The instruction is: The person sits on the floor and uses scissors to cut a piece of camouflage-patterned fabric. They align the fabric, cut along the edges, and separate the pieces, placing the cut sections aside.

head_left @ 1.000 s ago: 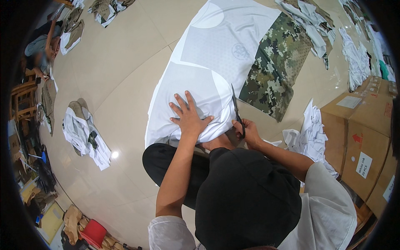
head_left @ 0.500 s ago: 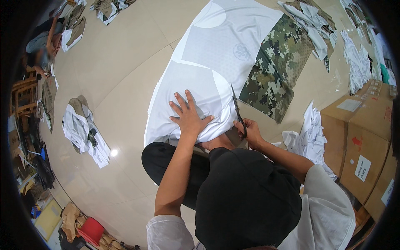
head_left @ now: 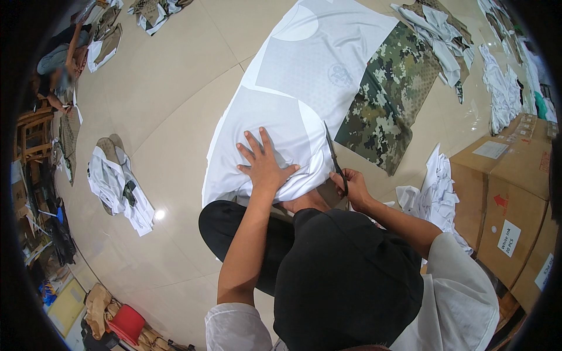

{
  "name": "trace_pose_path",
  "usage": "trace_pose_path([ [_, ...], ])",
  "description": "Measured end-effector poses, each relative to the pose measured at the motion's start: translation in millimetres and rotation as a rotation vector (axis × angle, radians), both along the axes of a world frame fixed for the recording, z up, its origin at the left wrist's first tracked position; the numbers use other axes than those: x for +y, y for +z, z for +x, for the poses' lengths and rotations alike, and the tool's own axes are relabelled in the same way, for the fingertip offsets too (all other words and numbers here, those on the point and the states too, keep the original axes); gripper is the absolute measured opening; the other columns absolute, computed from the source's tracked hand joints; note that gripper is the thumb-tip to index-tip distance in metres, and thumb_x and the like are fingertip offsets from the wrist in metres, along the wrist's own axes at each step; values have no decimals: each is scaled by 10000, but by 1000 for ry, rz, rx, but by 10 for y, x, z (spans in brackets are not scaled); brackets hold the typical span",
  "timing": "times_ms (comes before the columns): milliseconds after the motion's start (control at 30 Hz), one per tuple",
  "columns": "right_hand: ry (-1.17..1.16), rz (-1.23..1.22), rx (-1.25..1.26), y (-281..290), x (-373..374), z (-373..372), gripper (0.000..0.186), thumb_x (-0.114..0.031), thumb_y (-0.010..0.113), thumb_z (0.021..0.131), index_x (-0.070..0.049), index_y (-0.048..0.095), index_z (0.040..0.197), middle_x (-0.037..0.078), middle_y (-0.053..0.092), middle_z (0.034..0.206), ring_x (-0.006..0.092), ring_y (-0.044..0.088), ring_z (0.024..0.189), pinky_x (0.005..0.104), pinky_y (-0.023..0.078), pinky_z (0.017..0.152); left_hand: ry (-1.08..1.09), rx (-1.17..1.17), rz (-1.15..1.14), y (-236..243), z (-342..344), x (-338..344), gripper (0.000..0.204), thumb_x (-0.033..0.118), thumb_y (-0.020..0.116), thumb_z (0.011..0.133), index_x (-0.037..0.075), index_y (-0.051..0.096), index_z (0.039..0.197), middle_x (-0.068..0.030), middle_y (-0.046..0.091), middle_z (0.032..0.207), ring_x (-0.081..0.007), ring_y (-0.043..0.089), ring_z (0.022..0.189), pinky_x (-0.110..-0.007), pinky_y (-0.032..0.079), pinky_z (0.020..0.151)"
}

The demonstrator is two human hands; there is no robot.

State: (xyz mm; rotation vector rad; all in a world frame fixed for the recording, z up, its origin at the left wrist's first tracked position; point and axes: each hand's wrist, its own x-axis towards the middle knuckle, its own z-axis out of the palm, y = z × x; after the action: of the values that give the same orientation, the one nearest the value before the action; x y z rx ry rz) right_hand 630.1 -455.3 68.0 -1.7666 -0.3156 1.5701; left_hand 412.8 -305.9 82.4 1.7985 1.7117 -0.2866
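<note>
A long white fabric sheet [head_left: 310, 64] with pale printed panels lies on the tiled floor in front of me. My left hand [head_left: 262, 165] presses flat on its lower part, fingers spread. My right hand [head_left: 353, 187] grips black scissors [head_left: 332, 153] at the fabric's right edge, the blades pointing away from me along a curved pale panel. Beyond the scissors lies a camouflage-printed fabric piece [head_left: 383, 93]. My bare foot [head_left: 307, 202] shows just below the rumpled lower edge of the white fabric.
Cardboard boxes [head_left: 509, 216] stand at the right beside crumpled white cloth [head_left: 436, 199]. More fabric piles [head_left: 117, 181] lie around the floor. Another person [head_left: 55, 64] crouches at the far left near wooden furniture [head_left: 32, 134]. A red object [head_left: 126, 324] sits at lower left.
My right hand and the scissors have shifted very slightly right and down. My left hand stays spread in nearly the same place on the fabric.
</note>
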Motion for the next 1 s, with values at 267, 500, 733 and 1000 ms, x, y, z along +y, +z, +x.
trace_pose_path([
  [267, 8, 6, -1, -22, -10, 23, 353, -329, 830, 934, -79, 606, 825, 12, 599, 661, 101, 537, 548, 272, 408, 498, -1, 2, 9, -1, -23, 9, 1560, 543, 984, 603, 218, -51, 1724, -253, -134, 1761, -617, -105, 1568, -876, 180, 1114],
  [500, 45, 1, -30, -62, -26, 66, 353, -315, 834, 933, -84, 603, 800, 11, 603, 653, 96, 538, 544, 270, 410, 499, -6, 7, 3, 3, -15, 11, 1564, 541, 988, 597, 215, -46, 1724, -257, -139, 1759, -618, -109, 1566, -881, 180, 1106],
  [733, 76, 8, -47, 0, -3, 119, 340, -274, 836, 932, -92, 593, 780, 4, 599, 655, 90, 530, 548, 266, 406, 506, -9, 8, 18, -19, -32, 5, 1571, 529, 996, 595, 200, -47, 1722, -276, -139, 1752, -632, -102, 1558, -890, 196, 1087],
  [1000, 98, 29, -59, -58, -21, 197, 324, -240, 837, 924, -104, 582, 778, -2, 586, 654, 91, 532, 545, 268, 404, 506, 3, -10, 10, 10, -23, 21, 1573, 490, 1012, 581, 182, -25, 1723, -272, -148, 1754, -618, -128, 1563, -894, 164, 1088],
])
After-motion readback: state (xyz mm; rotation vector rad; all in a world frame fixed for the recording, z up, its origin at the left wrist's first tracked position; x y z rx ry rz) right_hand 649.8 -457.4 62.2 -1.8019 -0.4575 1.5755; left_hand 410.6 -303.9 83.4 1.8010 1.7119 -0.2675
